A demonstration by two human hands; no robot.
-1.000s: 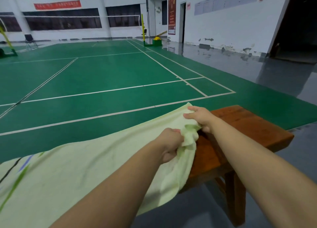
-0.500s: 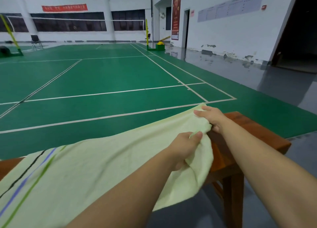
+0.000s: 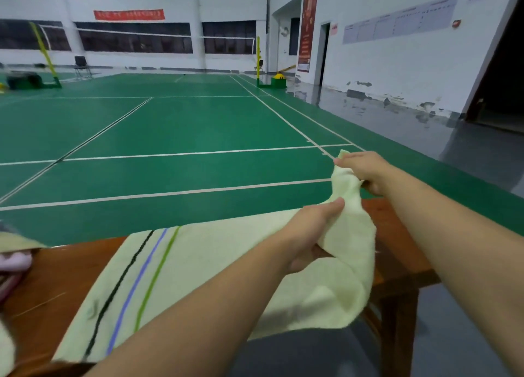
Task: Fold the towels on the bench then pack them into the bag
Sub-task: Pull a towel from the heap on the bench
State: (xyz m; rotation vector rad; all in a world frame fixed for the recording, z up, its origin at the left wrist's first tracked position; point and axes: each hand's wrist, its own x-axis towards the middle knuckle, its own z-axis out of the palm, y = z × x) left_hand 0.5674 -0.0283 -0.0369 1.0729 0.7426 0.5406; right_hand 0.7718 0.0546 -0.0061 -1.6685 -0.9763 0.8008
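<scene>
A pale yellow towel [image 3: 215, 260] with black, blue and green stripes lies across the brown wooden bench [image 3: 59, 280]. Its right end is lifted off the bench. My right hand [image 3: 365, 171] pinches the far right corner and holds it highest. My left hand [image 3: 312, 235] grips the near right edge of the same towel, a little lower and closer to me. The towel's near right part hangs over the bench's front edge. No bag is in view.
At the left edge lie a pink cloth [image 3: 14, 262] and another pale cloth [image 3: 17, 242] on the bench. Beyond the bench spreads a green badminton court [image 3: 184, 127] with net posts [image 3: 258, 62]. Grey floor [image 3: 453, 334] lies to the right.
Both hands have lifted the towel's right end up and toward the left, uncovering the bench's right end. The view has turned left, so the stripes and the bench's left part now show.
</scene>
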